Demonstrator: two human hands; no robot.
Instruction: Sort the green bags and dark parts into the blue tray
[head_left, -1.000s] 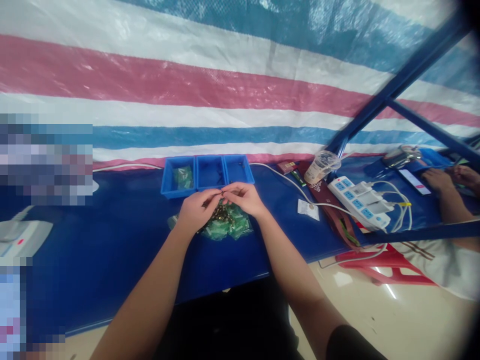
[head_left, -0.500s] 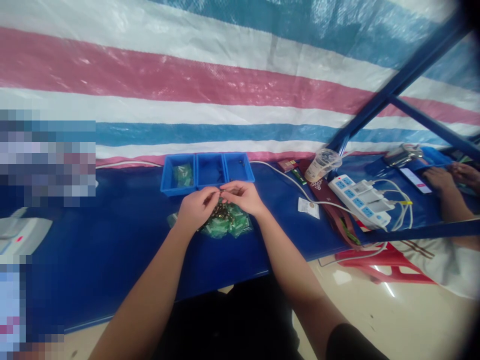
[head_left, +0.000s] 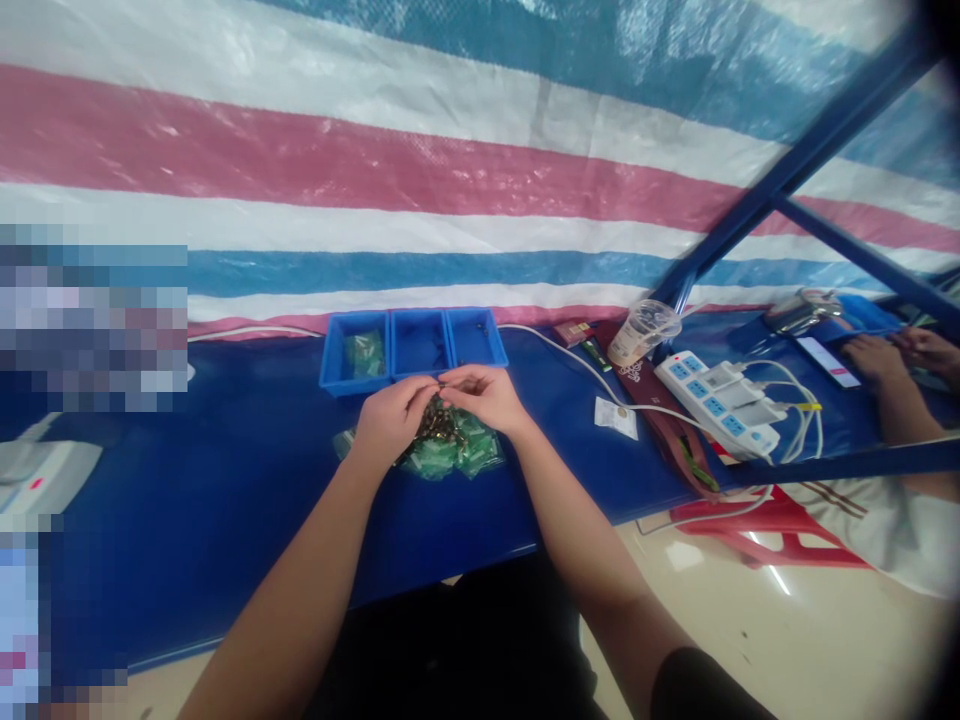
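Observation:
My left hand [head_left: 391,415] and my right hand [head_left: 486,396] meet fingertip to fingertip above a pile of small brass-coloured metal parts [head_left: 444,424]. Both are closed in a pinch around something small and dark, too tiny to name and mostly covered by the fingers. Green-tinted clear plastic bags [head_left: 450,460] lie under and around the metal parts on the blue table [head_left: 247,480]. Just beyond my hands stands a blue tray with three compartments [head_left: 356,384]. A green plastic packet [head_left: 365,354] lies in its left compartment, and a few small dark pieces show in the others.
To the right are a plastic cup [head_left: 645,330], a white power strip [head_left: 712,405] with plugged-in cables, a brown strap [head_left: 679,450] and a small white packet [head_left: 616,418]. A blue metal frame [head_left: 735,230] rises there. Another person's hands [head_left: 877,358] are at far right, near a phone [head_left: 828,361].
Both hands stay pinched together in nearly the same place, with only slight finger movement. The view has shifted very little.

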